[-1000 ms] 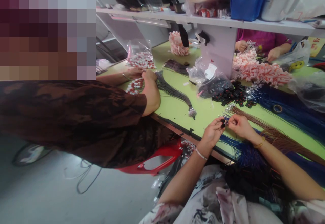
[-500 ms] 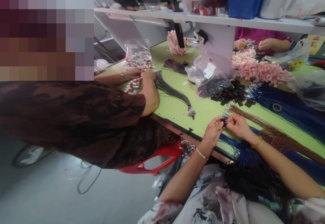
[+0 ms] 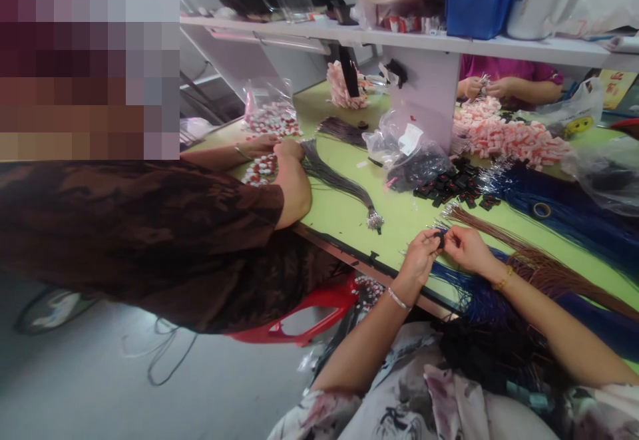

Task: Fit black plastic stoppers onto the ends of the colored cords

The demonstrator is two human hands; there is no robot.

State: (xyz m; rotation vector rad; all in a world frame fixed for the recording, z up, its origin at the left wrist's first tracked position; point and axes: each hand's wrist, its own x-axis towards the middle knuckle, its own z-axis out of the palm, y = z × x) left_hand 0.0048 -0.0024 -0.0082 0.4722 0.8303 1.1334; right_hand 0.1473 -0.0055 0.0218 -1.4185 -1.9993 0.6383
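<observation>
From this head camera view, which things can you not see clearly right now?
- Small black piece pinched between left hand and right hand: too small, and fingers cover it.
- Grey cord bundle: its far end is hidden behind the neighbouring person's hand.
- Brown cord bundle: runs off the right edge.
- Clear plastic bag: contents blurred, cut by the edge.

A single head-worn camera looks forward and down, tilted, close over the green table.
</observation>
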